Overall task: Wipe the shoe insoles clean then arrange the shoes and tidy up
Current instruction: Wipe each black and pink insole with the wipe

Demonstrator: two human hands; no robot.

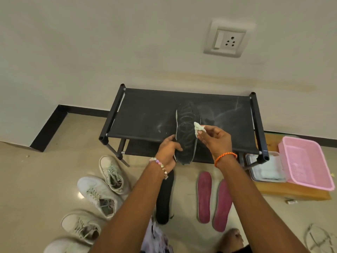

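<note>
Black insole | your left hand grips its heel end, steadying it above the shoe rack | your right hand pinches a white wipe at its far edge, ready to rub.

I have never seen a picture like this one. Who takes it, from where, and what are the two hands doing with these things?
There is no machine. A person wears one camera on the head, looking down at their own hands. The left hand grips a black insole by its heel end. The right hand pinches a small white wipe against the insole's edge. Behind stands a black shoe rack. On the floor lie two pink insoles, another black insole and pale sneakers. A pink basket stands on the right.
</note>
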